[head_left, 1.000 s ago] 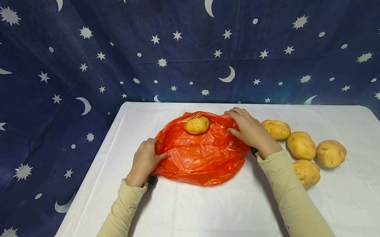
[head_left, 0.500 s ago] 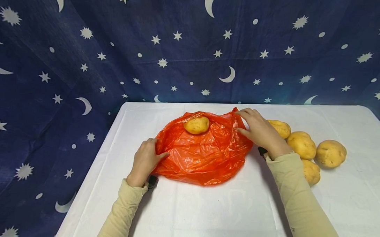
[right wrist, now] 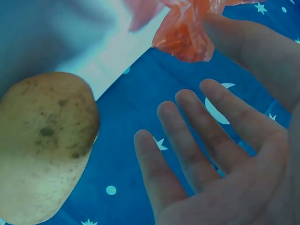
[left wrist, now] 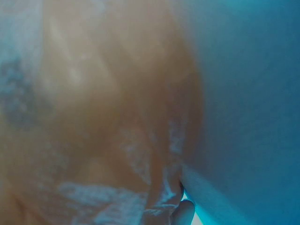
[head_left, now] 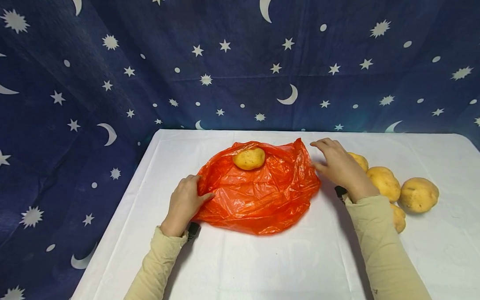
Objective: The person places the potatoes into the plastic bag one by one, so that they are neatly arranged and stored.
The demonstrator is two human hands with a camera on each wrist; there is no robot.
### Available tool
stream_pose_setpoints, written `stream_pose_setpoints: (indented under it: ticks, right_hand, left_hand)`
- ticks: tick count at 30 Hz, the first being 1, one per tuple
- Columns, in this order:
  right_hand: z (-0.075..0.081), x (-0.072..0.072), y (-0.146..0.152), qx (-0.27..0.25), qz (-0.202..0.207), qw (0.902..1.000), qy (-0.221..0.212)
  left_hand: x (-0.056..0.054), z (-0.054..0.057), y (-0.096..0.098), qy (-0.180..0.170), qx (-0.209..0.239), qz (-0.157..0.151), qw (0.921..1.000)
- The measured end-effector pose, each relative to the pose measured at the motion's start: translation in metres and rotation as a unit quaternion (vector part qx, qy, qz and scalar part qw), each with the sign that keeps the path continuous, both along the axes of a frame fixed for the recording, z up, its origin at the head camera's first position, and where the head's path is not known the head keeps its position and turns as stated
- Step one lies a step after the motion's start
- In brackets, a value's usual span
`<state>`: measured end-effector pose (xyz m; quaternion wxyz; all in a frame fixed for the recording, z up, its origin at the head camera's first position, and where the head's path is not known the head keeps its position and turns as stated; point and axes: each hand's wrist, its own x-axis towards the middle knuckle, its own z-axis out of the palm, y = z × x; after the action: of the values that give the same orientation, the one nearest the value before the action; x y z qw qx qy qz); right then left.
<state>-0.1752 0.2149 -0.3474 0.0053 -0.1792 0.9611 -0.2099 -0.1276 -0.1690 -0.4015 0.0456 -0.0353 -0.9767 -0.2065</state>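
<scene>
Left hand grips the red bag, one potato inside. Right hand, fingers extended and unclenched, is beside the bag.

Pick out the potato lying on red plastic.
The lone potato at the far edge of the red plastic bag; the other four lie on the white tablecloth.

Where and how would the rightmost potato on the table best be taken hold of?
Probably around its middle, from above, with the right hand, fingers closing on its far and near edges. The rightmost potato is rounded and its far and near edges look exposed, while neighbouring potatoes crowd its left side.
</scene>
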Motion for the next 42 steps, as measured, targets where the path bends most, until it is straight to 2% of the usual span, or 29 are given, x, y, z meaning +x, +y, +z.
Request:
stream_pose_setpoints:
  ticks: [8, 17, 24, 36, 42]
  right_hand:
    - [-0.003, -0.001, 0.008, 0.008, -0.015, 0.9999, -0.001]
    - [-0.005, -0.001, 0.019, 0.043, -0.067, 0.9955, -0.052]
    - [-0.008, -0.004, 0.027, 0.035, -0.056, 0.9965, -0.051]
    - [-0.006, -0.001, 0.034, 0.037, -0.073, 0.9952, -0.054]
    - [-0.007, -0.001, 0.037, 0.044, -0.086, 0.9925, -0.074]
  left_hand:
    - [0.0, -0.001, -0.001, 0.007, -0.004, -0.002, 1.0]
    - [0.001, -0.002, 0.0, 0.014, 0.004, -0.007, 0.9999]
    - [0.0, -0.002, 0.0, 0.012, 0.001, -0.005, 0.9999]
    - [0.0, 0.0, 0.001, 0.008, -0.001, -0.003, 1.0]
    - [0.001, 0.0, 0.001, 0.002, -0.006, 0.001, 1.0]
